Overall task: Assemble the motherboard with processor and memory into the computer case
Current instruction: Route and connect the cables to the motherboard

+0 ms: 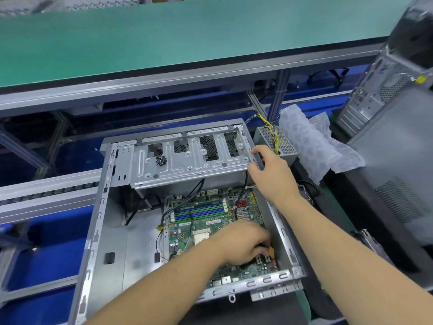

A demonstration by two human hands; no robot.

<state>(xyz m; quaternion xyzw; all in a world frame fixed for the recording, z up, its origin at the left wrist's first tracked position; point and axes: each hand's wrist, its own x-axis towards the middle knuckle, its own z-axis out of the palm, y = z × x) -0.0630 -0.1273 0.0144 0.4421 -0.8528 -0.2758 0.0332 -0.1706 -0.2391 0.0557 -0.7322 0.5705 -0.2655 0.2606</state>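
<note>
1. The computer case lies open on its side near the front edge of the tabletop. One case is being worked on, and a second, closed case stands upright at the far right.
2. A small heap of screws rests loose on the drive cage at the far end of the open case. I cannot count them. A knock to the case could roll them onto the board below, where a stray screw could short something.
3. One motherboard lies flat inside the case, toward its right wall. The processor socket shows at its middle. The memory slots, about four, are coloured blue and green, and I cannot tell if any memory is fitted.
4. Thin black cables cross the board. I judge they could get pinched under it or snag as the board shifts.
5. The left hand rests on the board's right part, fingers curled down beside a small yellow part. Whether they pinch it is hidden. Hard pressing here could flex the board or scrape its parts on the case wall.
6. The right hand grips the case's far right rim, fingers wrapped over the edge. That sheet-metal edge could cut.
7. One power supply with yellow wires sits just beyond, next to one crumpled sheet of bubble wrap.
</note>
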